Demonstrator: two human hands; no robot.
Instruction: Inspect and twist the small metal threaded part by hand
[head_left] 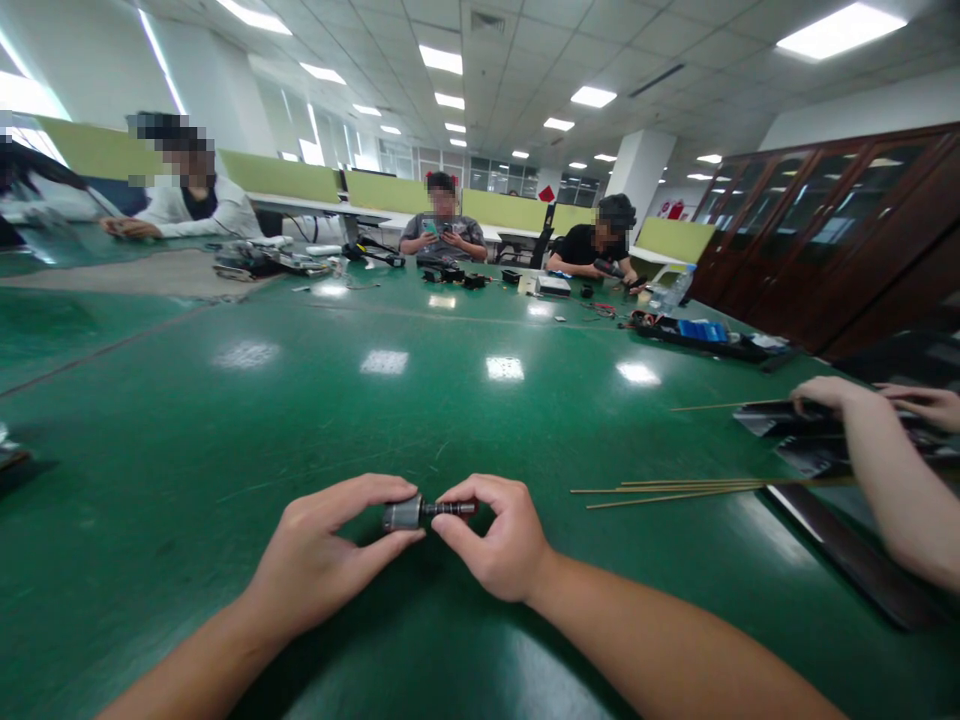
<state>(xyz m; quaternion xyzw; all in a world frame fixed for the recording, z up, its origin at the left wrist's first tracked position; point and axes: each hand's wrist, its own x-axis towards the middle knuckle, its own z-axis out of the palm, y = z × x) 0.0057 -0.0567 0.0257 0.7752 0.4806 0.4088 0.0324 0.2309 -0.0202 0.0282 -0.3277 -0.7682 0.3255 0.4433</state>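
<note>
Near the front of the green table (330,420), my left hand (322,550) grips a short grey metal cylinder (403,513) between thumb and fingers. A thin dark shaft with rings and a reddish-brown end (459,508) extends from the cylinder's right side. My right hand (499,540) pinches this shaft between thumb and index finger. The two parts lie in line, level, just above the table. Whether they are one joined piece cannot be made out.
Thin brown rods (667,489) lie to the right, beside a dark flat bar (847,560) and another person's arms (885,470). A black tray of parts (697,335) stands at the back right. Three people sit across the table.
</note>
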